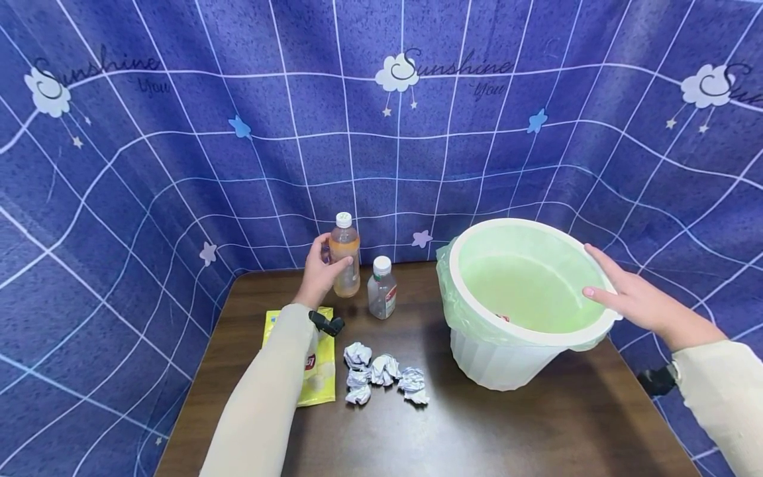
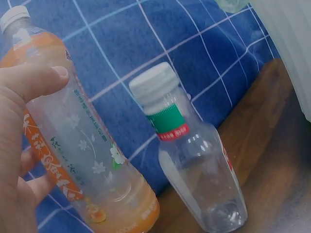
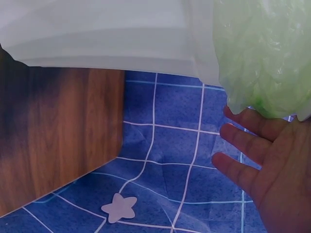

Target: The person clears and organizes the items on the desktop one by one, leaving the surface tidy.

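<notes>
My left hand (image 1: 322, 268) is curled round a tall clear bottle (image 1: 344, 255) with an orange label and white cap. In the left wrist view, the thumb lies across the front of this bottle (image 2: 92, 141). Just right of it stands a smaller clear bottle (image 1: 382, 291) with a white cap and a green and red neck band. My right hand (image 1: 638, 298) is at the right rim of a white bin (image 1: 495, 364) lined with a pale green bag (image 1: 456, 301). In the right wrist view, that hand's fingers (image 3: 240, 170) are spread and nearly straight below the bag's edge.
Several crumpled paper balls (image 1: 385, 370) lie mid-table. A yellow packet (image 1: 322, 377) is partly under my left forearm. A small red-marked item (image 1: 503, 318) shows inside the bin. Behind the brown table (image 1: 381, 444) hangs a blue patterned curtain (image 1: 381, 165).
</notes>
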Tool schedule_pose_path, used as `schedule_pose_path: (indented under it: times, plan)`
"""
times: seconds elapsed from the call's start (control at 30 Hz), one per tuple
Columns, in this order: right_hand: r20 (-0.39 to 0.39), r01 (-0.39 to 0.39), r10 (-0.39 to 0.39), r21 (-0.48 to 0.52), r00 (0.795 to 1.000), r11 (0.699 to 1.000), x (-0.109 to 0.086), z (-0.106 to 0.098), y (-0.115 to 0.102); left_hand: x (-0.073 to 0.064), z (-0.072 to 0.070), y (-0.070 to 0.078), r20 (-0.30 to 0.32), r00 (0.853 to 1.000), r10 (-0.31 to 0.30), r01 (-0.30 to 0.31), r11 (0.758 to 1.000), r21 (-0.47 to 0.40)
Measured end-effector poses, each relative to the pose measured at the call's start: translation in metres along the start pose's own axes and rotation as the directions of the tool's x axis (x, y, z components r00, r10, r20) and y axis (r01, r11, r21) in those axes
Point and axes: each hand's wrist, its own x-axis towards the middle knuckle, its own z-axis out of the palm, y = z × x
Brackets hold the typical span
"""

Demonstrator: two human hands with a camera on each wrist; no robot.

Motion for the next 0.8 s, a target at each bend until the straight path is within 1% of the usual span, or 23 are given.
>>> schedule_pose_path:
  times: [0.13,0.4,0.67,0.8]
  plan:
    - [0.008,-0.002,0.002,0.011,1.0,1.0,0.0,0.0,-0.001,0.003,0.0,0.01,-0.002,1.0,0.018,-0.018,1.0,0.023]
    - [0.0,0.014,-0.014,-0.006,1.0,1.0,0.001,0.0,-0.001,0.009,0.0,0.035,0.008,0.998,0.055,-0.055,0.998,0.009]
    - [-0.02,0.026,-0.026,-0.003,0.999,1.0,0.001,0.0,0.0,0.015,0.003,0.066,0.031,0.997,0.075,-0.076,0.997,0.034]
    - [-0.019,0.017,-0.017,-0.001,1.0,1.0,0.0,-0.001,0.0,0.018,0.008,0.083,0.05,0.994,0.102,-0.103,0.994,0.022]
